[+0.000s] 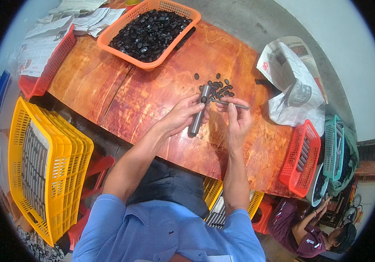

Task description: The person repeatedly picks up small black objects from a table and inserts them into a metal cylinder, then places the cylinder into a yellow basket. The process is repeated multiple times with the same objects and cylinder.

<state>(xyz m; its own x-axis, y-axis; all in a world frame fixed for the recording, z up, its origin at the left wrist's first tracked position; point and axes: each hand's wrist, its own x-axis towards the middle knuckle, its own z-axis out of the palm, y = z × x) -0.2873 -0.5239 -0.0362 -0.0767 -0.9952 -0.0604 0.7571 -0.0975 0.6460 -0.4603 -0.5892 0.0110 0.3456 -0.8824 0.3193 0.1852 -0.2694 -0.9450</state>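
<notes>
My left hand is closed around a grey metal cylinder, which stands tilted above the wooden table. A small black oval piece sits against the cylinder's side near my left thumb. Between the fingers of my right hand is a thin metal rod-like tool, its tip pointing left toward the cylinder. Whether the tip touches the cylinder I cannot tell. Just beyond both hands lie several loose black oval pieces on the tabletop.
An orange basket heaped with black pieces stands at the far side. Crumpled newspaper lies right, above a red basket of metal cylinders and a teal basket. Stacked yellow crates stand left. Another person works at lower right.
</notes>
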